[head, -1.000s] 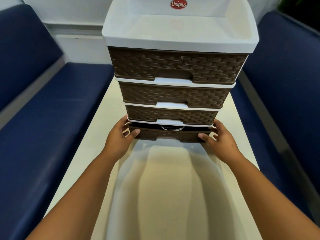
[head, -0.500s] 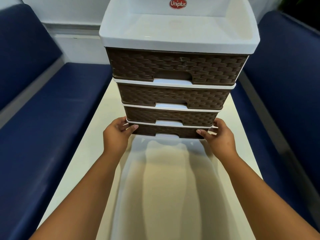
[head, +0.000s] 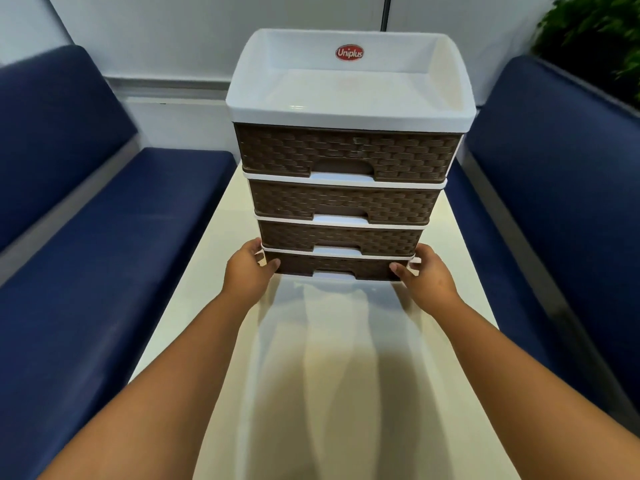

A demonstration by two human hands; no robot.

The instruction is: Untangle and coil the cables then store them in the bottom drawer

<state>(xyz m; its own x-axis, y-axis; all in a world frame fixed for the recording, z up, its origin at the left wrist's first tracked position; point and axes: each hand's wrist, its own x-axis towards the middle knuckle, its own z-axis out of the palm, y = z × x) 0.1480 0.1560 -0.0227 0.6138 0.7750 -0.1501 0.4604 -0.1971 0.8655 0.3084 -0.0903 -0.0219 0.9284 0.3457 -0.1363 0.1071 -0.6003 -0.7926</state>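
A white plastic four-drawer cabinet (head: 349, 98) with brown woven-pattern fronts stands at the far end of a cream tabletop (head: 194, 306), and its bottom drawer (head: 332, 266) sits flush with the frame. The left hand (head: 247, 268) clasps the drawer's left corner, thumb on the front and fingers round the side, while the right hand (head: 427, 273) mirrors it at the right corner. The cables are out of sight (only closed fronts show); dark blue cushioned benches (head: 86, 237) flank the table left and right.

Lounge: blue benches (head: 104, 254) flanking table (head: 214, 289)
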